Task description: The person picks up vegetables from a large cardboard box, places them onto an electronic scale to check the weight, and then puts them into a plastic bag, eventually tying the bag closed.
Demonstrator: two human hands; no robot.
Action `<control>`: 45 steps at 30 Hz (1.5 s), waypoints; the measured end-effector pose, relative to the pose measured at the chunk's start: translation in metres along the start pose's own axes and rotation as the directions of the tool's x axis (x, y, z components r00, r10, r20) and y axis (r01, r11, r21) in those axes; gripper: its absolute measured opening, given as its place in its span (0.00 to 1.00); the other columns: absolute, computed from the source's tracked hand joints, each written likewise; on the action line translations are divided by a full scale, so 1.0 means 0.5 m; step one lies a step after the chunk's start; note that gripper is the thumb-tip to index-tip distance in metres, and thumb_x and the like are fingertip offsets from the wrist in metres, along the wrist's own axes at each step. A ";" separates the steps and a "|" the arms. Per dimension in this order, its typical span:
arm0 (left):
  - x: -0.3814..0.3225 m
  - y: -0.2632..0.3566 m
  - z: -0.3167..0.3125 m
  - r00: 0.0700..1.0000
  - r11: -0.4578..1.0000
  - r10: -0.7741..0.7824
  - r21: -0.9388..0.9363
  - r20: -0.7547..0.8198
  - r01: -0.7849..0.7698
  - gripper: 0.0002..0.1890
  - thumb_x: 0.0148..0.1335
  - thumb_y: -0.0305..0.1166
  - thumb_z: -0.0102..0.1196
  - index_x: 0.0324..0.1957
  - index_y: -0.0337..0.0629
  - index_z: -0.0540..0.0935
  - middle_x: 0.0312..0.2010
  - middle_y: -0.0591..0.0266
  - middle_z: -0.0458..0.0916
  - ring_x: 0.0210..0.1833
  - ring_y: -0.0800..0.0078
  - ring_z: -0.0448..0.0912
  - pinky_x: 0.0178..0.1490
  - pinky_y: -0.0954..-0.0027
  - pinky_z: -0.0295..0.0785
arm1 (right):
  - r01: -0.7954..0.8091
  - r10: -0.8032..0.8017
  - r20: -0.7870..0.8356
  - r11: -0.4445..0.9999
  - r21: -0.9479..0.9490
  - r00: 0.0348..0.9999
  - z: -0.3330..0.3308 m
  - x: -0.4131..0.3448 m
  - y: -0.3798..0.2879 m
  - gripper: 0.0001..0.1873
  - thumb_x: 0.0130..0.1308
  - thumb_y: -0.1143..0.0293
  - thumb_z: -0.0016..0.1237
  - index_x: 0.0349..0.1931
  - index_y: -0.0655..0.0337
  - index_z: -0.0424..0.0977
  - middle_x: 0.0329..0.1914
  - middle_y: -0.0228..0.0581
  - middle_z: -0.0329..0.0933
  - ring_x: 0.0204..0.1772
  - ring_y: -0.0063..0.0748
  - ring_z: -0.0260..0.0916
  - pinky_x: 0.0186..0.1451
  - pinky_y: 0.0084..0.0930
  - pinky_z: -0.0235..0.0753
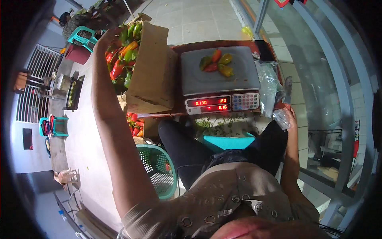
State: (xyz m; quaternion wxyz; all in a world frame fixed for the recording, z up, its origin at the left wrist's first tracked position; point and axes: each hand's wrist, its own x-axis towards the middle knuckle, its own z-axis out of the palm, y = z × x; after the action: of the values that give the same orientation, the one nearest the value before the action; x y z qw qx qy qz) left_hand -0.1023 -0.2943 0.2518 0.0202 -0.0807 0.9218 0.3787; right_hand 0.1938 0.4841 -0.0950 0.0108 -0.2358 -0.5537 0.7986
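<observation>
Several small red, orange and yellow-green peppers [226, 70] lie on the metal platform of a digital scale [192, 80], whose red display is lit. Left of the scale stands an open cardboard box [152, 68] heaped with red and green peppers [118, 68]. My left hand [111, 35] reaches to the far left edge of this box; its fingers are mostly hidden, so its grip cannot be told. My right hand [292, 117], at the table's right edge, holds a crumpled clear plastic bag [281, 119]. More clear plastic bags [267, 77] lie right of the scale.
A green plastic basket [159, 176] stands by my left leg, near a lower box of red peppers [136, 128]. Green stems litter the floor under the table. A glass partition with metal frame [337, 65] runs along the right. A person [76, 25] and turquoise chairs [82, 37] are at far left.
</observation>
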 end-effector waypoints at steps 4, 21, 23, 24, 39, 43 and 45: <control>-0.052 0.021 0.001 0.965 0.746 0.222 -0.662 0.142 -0.074 0.23 0.67 0.43 0.45 0.55 0.35 0.71 0.55 0.57 0.73 0.51 0.69 0.75 0.53 0.66 0.72 | -0.007 0.007 -0.036 1.000 -0.004 0.999 0.003 0.004 0.008 0.26 0.56 0.68 0.59 0.55 0.62 0.68 0.47 0.38 0.72 0.50 0.31 0.71 0.53 0.30 0.73; -0.642 0.218 0.654 0.835 0.822 0.146 -0.535 0.530 0.196 0.30 0.67 0.59 0.34 0.46 0.40 0.74 0.24 0.65 0.74 0.27 0.81 0.71 0.26 0.80 0.62 | 0.555 -0.433 0.359 0.525 -0.646 0.827 0.344 -0.339 -0.168 0.16 0.61 0.64 0.54 0.40 0.69 0.73 0.33 0.45 0.80 0.35 0.34 0.79 0.39 0.27 0.75; -0.675 0.261 0.693 0.897 0.762 0.154 -0.628 0.414 0.159 0.28 0.67 0.58 0.34 0.44 0.41 0.73 0.25 0.65 0.73 0.26 0.80 0.71 0.25 0.80 0.62 | 0.677 -0.540 0.424 0.461 -0.574 0.727 0.376 -0.369 -0.162 0.13 0.61 0.66 0.54 0.37 0.68 0.72 0.34 0.49 0.80 0.33 0.42 0.80 0.34 0.30 0.75; -0.688 0.276 0.702 0.927 0.732 0.146 -0.668 0.346 0.134 0.27 0.68 0.58 0.34 0.43 0.42 0.73 0.25 0.65 0.73 0.25 0.80 0.71 0.25 0.80 0.63 | 0.684 -0.533 0.443 0.442 -0.581 0.721 0.379 -0.373 -0.152 0.13 0.59 0.68 0.54 0.39 0.67 0.72 0.33 0.47 0.80 0.33 0.42 0.79 0.34 0.30 0.76; -0.706 0.318 0.755 0.965 0.804 0.241 -0.578 0.100 -0.141 0.21 0.71 0.48 0.36 0.34 0.37 0.68 0.21 0.59 0.74 0.22 0.74 0.73 0.25 0.71 0.67 | 0.696 -0.654 0.459 0.147 -0.703 0.602 0.363 -0.375 -0.149 0.08 0.56 0.75 0.53 0.36 0.63 0.72 0.23 0.47 0.74 0.25 0.47 0.73 0.25 0.36 0.70; -0.703 0.320 0.759 0.949 0.687 0.239 -0.726 0.204 -0.018 0.20 0.70 0.49 0.37 0.38 0.41 0.70 0.28 0.64 0.72 0.28 0.78 0.71 0.26 0.78 0.65 | 0.698 -0.672 0.454 0.132 -0.704 0.585 0.355 -0.366 -0.142 0.07 0.57 0.74 0.53 0.35 0.63 0.72 0.22 0.47 0.73 0.25 0.48 0.73 0.25 0.38 0.70; -0.705 0.329 0.751 0.938 0.548 0.121 -0.810 0.324 0.209 0.19 0.69 0.49 0.38 0.38 0.42 0.71 0.28 0.64 0.72 0.27 0.78 0.70 0.25 0.80 0.64 | 0.636 -0.606 0.449 0.124 -0.762 0.657 0.333 -0.359 -0.124 0.08 0.58 0.71 0.52 0.36 0.64 0.71 0.22 0.48 0.74 0.26 0.50 0.74 0.26 0.40 0.70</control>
State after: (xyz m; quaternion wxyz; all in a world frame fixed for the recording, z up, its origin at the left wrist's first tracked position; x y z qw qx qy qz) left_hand 0.2095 0.1314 0.1335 0.1488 -0.0368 0.6097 0.7777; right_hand 0.2732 0.3116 0.0716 0.2090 0.0586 -0.9250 0.3118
